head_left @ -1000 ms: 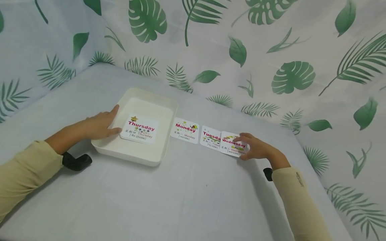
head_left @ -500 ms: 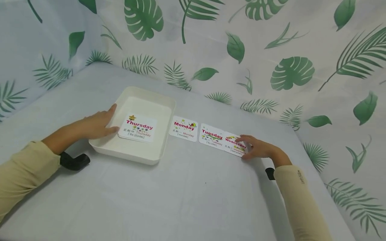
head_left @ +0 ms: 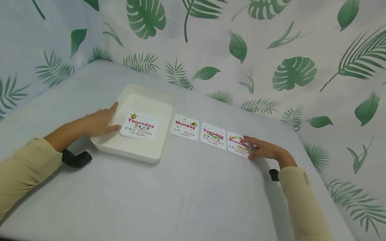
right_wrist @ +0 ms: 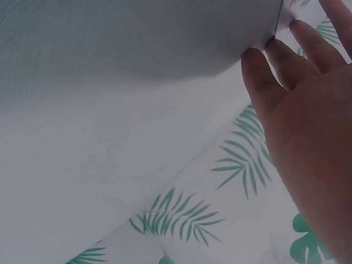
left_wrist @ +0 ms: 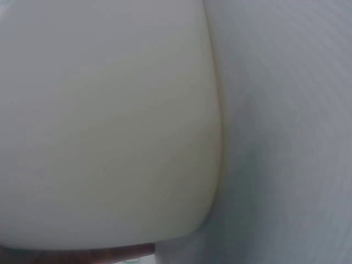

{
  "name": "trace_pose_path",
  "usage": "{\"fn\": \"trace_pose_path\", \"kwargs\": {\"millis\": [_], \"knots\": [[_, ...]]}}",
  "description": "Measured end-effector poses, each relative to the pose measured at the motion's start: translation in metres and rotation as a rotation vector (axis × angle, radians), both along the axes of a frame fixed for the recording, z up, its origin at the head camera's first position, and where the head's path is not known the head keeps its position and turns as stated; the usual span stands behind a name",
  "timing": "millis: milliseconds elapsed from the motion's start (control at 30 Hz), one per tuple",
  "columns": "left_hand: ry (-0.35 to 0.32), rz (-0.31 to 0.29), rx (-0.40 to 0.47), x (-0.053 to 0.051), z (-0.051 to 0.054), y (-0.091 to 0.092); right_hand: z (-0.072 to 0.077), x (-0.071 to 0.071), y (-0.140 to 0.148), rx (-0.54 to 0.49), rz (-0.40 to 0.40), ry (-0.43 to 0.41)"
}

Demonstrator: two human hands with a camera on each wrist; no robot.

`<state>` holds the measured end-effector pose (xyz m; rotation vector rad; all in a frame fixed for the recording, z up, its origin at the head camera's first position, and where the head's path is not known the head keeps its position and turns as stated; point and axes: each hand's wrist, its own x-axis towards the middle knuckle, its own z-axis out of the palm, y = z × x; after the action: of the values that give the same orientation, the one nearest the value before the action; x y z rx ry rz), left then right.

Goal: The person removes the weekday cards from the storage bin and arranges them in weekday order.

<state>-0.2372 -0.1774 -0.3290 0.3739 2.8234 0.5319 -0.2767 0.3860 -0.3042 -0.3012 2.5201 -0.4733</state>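
On the left, my left hand [head_left: 101,124] rests across the left rim of a white plastic tray [head_left: 161,157], index finger and thumb extended. The thumb reaches inside, beside a Thursday card [head_left: 141,125] lying in the tray. The left wrist view shows mostly the tray's outer wall [left_wrist: 110,137]. To the right, my right hand [head_left: 266,149] holds the right end of a Wednesday card [head_left: 236,147] flat on the table. Its fingertips also meet the card's edge in the right wrist view. A Tuesday card [head_left: 213,135] and a Monday card [head_left: 185,128] lie to its left.
The three cards form a slanting row right of the tray on a white-covered table [head_left: 187,197]. A leaf-printed curtain [head_left: 259,30] borders the table at the back and sides. A black wrist strap piece [head_left: 76,159] shows below the left cuff.
My right hand has slid the Wednesday card to the right, off the Tuesday card it overlapped, leaving a narrow gap. My left hand stays at the tray.
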Motion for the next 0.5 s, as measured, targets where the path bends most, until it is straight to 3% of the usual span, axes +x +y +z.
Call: {"fn": "trace_pose_path", "kwargs": {"millis": [133,267,367,500], "knots": [[-0.003,0.008,0.010,0.001,-0.003,-0.001,-0.003,-0.003,-0.004,0.014,0.002,0.029],[-0.001,0.018,0.014,0.003,-0.004,-0.003,-0.006,-0.004,-0.021,0.027,0.031,0.142],[0.000,0.024,0.009,0.003,-0.004,-0.003,-0.004,-0.005,-0.052,0.034,0.100,0.235],[0.018,0.024,0.008,0.002,-0.004,-0.002,0.008,-0.007,-0.121,0.011,0.230,0.341]]}}
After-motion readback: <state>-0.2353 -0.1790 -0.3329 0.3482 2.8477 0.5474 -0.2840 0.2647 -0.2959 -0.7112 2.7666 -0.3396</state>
